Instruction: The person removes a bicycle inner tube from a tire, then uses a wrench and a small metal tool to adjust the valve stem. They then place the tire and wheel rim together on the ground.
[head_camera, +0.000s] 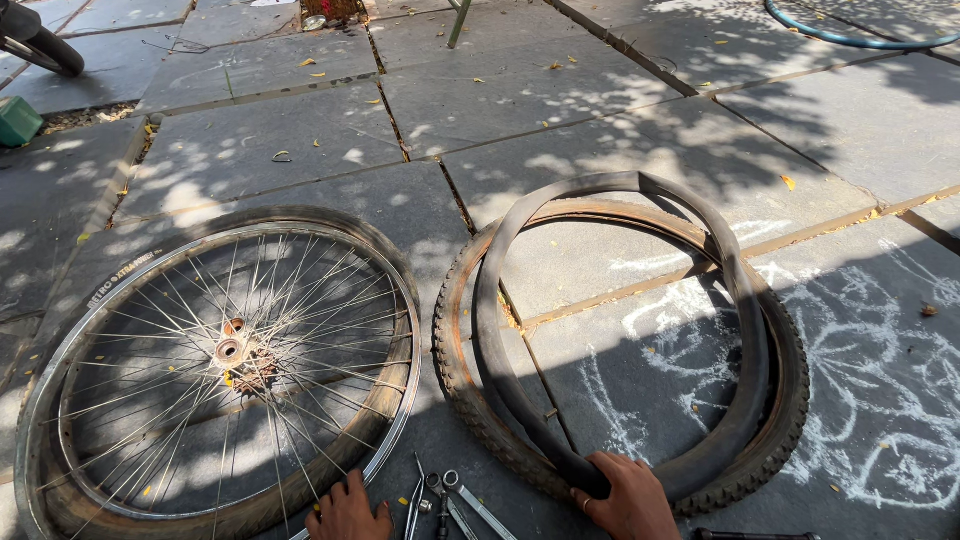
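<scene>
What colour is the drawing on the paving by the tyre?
White, a chalk-like floral pattern beside the tyre; head view.

Shiny metal spoked wheel rim (225, 350); matt black rubber inner tube (620, 330) inside a worn, knobbly, dusty rubber tyre (790, 400); rough grey stone paving (560, 90) with chalk marks.

Black inner tube (520, 300), rusty-brown tyre (460, 380), silver spoked wheel (230, 370), white chalk flowers (860, 380).

Two bare hands, left hand (349, 513), right hand (630, 497), a ring on one finger
</scene>
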